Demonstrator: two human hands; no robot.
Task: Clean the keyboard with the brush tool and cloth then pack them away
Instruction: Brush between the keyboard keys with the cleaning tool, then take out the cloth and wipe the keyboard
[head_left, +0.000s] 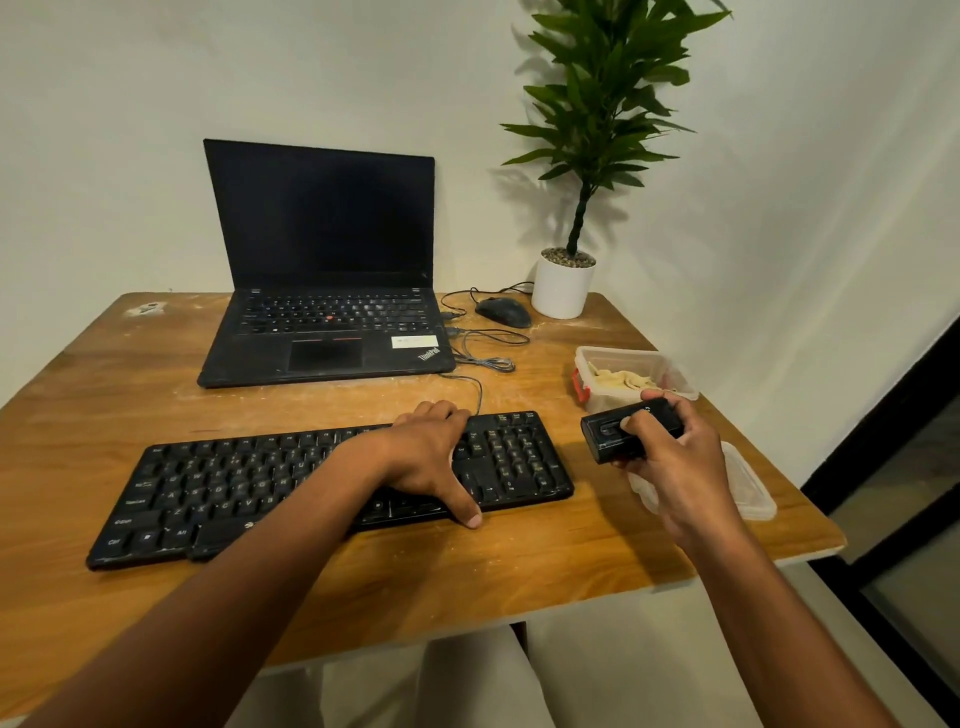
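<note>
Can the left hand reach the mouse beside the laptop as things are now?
Probably yes. The left hand rests on the keyboard and holds nothing; the mouse lies uncovered on the table, with only loose cables between.

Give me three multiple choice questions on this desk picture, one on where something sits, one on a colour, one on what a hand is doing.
1. Where is the mouse?
A. between the laptop and the plant pot
B. on the keyboard
C. inside the tub

2. What colour is the plant pot?
A. black
B. white
C. red

3. What is the right hand doing?
A. lying flat on the table
B. gripping the black brush tool
C. lifting the mouse

Answers: 1 A, the mouse lies right of the laptop, beside the pot. 2 B, the pot is plain white. 3 B, fingers curl round the tool while the left hand rests on the keyboard.
</note>
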